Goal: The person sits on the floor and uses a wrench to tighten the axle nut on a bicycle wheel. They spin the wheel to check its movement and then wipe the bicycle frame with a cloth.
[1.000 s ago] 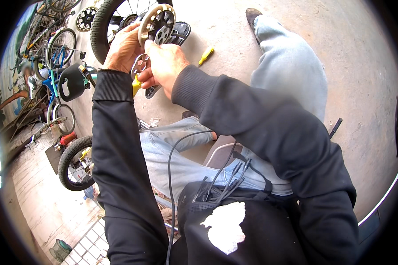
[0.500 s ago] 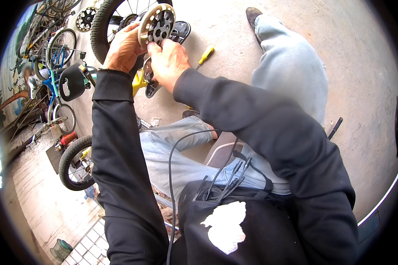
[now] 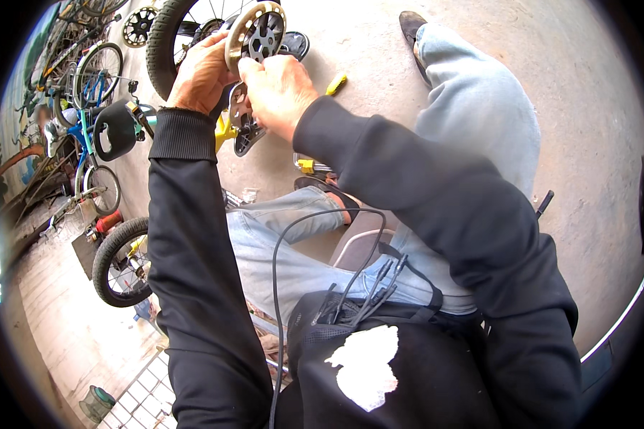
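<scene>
Small wheel: a little cream-rimmed wheel [image 3: 256,34] with a dark hub full of holes, held up in front of me between both hands, above the concrete floor [image 3: 587,129] and just in front of the big black tyre [image 3: 166,44].
Left hand: my left hand [image 3: 202,71] is wrapped round the wheel's left rim, fingers curled over the edge and the thumb side hidden behind it.
Right hand: my right hand [image 3: 279,89] pinches the lower edge of the rim with the fingertips [image 3: 247,66]; the palm faces down and away, so I cannot tell how hard it grips.
Under the hands: a yellow frame piece [image 3: 225,132] and a metal pedal-like part [image 3: 247,136] sit just below my knuckles, touching or nearly so; I cannot tell which.
Handling: I judge the wheel light and stiff, a hard plastic rim that will not flex. The rim looks smooth, so it could slip if held only by fingertips.
Where to hold: best taken at the rim on opposite sides, as now, keeping fingers out of the hub holes.
Nearby: a yellow-handled screwdriver [image 3: 335,84] lies on the floor right of the wheel; a second yellow-handled tool [image 3: 308,166] lies by my knee [image 3: 472,100].
Left side: bicycles [image 3: 86,107] stand along the wall, with another tyre [image 3: 118,261] lower down.
</scene>
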### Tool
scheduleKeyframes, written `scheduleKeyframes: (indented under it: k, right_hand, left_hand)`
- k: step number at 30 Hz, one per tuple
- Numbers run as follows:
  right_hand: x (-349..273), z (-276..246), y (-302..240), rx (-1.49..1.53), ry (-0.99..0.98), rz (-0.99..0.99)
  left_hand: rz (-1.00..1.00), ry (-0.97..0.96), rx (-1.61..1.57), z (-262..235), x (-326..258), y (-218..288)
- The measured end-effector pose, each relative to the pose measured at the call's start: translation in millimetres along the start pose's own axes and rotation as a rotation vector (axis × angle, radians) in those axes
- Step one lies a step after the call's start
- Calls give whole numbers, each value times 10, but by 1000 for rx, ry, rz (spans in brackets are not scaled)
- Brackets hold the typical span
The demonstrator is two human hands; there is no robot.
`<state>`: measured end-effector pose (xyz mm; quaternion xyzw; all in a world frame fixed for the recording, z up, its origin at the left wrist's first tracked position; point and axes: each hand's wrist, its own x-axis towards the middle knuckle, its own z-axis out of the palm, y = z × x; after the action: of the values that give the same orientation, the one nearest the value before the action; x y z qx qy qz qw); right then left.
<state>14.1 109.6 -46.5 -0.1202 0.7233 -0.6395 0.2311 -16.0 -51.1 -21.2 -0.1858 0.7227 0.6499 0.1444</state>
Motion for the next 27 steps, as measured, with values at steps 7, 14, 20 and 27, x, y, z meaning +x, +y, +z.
scheduleKeyframes:
  k: [7,14,20,27]
  right_hand:
    - [8,81,159,-559,25,-300]
    - [151,317,639,-316,213,-326]
    - [122,142,611,-268,190,-309]
    - [147,85,698,-337,170,-399]
  left_hand:
    - [21,32,-10,45,3,2]
    - [-20,50,19,87,1,44]
    - [-16,69,33,74,-8,50]
    - [-1,62,36,39,12,26]
